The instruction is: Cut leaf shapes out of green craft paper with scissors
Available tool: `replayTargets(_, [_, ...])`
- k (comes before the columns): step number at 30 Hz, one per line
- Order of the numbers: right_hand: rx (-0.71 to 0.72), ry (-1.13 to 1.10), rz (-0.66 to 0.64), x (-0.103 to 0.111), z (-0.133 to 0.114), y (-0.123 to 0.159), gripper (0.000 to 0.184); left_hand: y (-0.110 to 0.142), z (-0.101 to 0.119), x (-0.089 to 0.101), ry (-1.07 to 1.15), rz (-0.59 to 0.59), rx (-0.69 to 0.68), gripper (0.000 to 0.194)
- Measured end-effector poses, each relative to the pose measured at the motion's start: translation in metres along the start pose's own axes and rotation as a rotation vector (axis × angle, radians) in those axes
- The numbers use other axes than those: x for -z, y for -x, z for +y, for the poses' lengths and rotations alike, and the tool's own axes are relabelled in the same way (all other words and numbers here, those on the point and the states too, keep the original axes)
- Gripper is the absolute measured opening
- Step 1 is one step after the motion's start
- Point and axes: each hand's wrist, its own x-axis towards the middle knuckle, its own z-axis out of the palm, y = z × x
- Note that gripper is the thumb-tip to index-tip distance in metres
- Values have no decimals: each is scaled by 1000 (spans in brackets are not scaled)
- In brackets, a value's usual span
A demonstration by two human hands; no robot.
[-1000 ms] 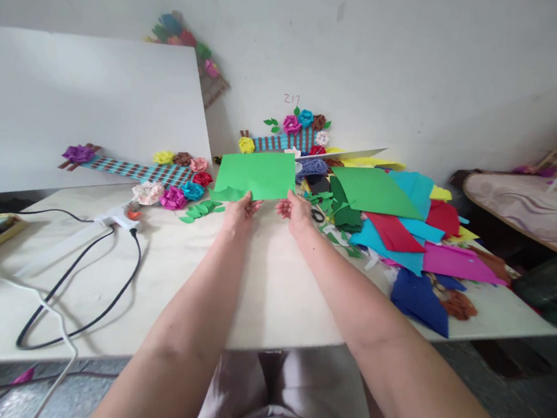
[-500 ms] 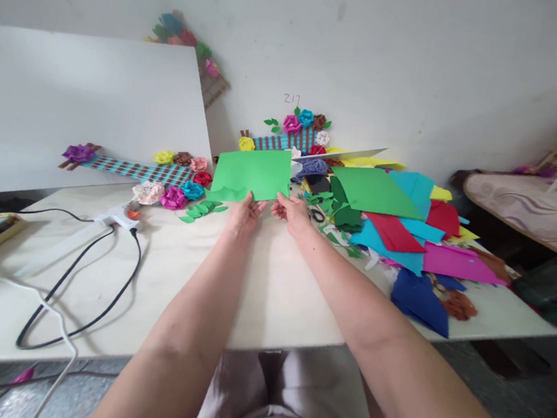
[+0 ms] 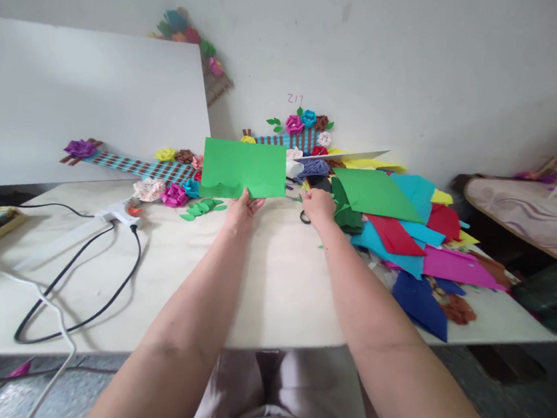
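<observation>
My left hand pinches the lower edge of a green paper sheet, thumb in front, and holds it up off the table. Its bottom edge is uneven, with a wavy strip along it. To the right, my right hand has its fingers curled over a pair of scissors, with a black handle loop showing beneath them. Much of the scissors is covered by the hand. Several cut green leaves lie just below the sheet, left of my left hand.
Coloured paper sheets are heaped on the right. A woven strip with paper flowers leans against a white board at left. A power strip with a looped black cable lies at left. Blue yarn sits at the back.
My right hand has let go of the green paper and moved right onto the scissors, which have shifted slightly left. The sheet, now only in my left hand, has moved a little left.
</observation>
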Motion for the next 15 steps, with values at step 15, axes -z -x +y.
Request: replayTargets(15, [48, 908, -276, 12, 0, 6, 33, 0, -1, 3, -2, 14, 21, 21])
